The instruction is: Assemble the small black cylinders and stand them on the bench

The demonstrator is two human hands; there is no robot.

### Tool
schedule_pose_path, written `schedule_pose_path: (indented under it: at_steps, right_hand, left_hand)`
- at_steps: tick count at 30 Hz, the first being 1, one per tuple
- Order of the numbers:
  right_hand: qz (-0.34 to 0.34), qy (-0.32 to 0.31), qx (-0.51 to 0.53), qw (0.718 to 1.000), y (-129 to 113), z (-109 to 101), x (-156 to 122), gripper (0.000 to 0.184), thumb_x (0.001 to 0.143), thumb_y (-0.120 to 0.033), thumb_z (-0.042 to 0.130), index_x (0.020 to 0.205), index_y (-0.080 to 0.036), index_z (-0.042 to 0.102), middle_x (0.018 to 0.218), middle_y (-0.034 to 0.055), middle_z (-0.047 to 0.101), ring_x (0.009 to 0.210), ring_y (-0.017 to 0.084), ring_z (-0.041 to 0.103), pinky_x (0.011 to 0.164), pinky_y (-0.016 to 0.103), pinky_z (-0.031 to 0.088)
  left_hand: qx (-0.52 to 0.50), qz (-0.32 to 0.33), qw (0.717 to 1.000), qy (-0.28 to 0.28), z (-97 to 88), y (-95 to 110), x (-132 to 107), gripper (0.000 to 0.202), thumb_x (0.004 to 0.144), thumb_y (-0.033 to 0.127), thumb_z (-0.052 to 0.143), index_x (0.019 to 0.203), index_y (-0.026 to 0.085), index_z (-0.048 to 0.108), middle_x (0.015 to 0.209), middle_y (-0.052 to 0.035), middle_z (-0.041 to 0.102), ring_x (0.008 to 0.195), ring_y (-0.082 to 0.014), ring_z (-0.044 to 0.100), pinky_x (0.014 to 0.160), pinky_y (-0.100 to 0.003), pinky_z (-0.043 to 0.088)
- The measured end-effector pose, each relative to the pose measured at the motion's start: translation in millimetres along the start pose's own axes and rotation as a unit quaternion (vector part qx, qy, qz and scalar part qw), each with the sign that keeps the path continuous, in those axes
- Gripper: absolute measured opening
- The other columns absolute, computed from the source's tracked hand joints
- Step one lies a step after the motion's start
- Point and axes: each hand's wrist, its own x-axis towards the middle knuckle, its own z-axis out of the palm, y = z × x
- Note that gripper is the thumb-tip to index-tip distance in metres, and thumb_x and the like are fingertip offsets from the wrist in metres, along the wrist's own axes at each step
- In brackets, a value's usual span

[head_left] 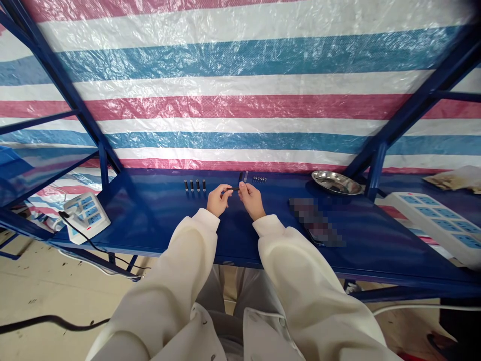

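A: ok so what are the hands up to? (12 o'clock = straight away from the wearer, clock centred on the hands btw)

B: Left hand [218, 199] has thumb and fingers pinching one end of a thin black rod [234, 188], right hand [251, 199] is pinching the other end. So the rod sits dead centre of the clock, lying roughly along the 9-to-3 line, above the blue table [150, 210].

A: nice, anything close by?

B: Yep, four black cylinders [192, 186] with silvery ends, lined up between 9 and 10. Row of tiny metal parts [259, 179] near 2, and a small clear piece [246, 176] around 1 (too small to say what it is).

A: and further out?

B: Shiny metal dish [336, 182] at 3, then a pixelated dark slab [315, 220] between 3 and 4. White power strip [87, 215] with a plug in it just below 9, well apart from the hands. Striped sheet [240, 105] fills 12.
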Motion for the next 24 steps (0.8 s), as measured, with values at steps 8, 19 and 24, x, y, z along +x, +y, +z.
schedule_pose_path:
  at_steps: [8,19,24]
  right_hand:
    - [0.008,0.006,0.031,0.999,2.0,3.8,-0.3,0.051,0.079,-0.066,0.044,0.058,-0.020,0.047,0.051,-0.0016,0.047,0.049,0.010,0.041,0.050,0.025,0.035]
    - [-0.013,-0.012,0.007,1.000,0.3,6.3,-2.2,0.049,0.083,-0.062,0.041,0.059,-0.020,0.046,0.052,-0.0017,0.047,0.050,0.011,0.043,0.051,0.024,0.035]
    - [-0.028,-0.025,-0.024,0.999,-2.3,5.9,-3.8,0.049,0.084,-0.061,0.038,0.059,-0.020,0.045,0.053,-0.0013,0.048,0.050,0.011,0.043,0.052,0.024,0.036]
  left_hand:
    - [0.147,0.042,0.988,0.022,-2.1,4.1,-1.5,0.021,0.090,0.031,0.042,0.085,0.019,0.058,0.066,0.0007,0.060,0.059,-0.0106,0.055,0.061,-0.022,0.042]
    - [0.127,0.001,0.991,0.046,1.8,5.4,-2.0,0.038,0.094,0.035,0.030,0.060,0.020,0.038,0.054,0.0010,0.046,0.052,-0.0119,0.045,0.060,-0.025,0.034]
    - [0.045,-0.094,0.994,0.028,1.3,9.5,-0.3,0.049,0.094,0.042,0.025,0.052,0.019,0.037,0.043,0.0027,0.040,0.041,-0.0096,0.042,0.051,-0.024,0.034]
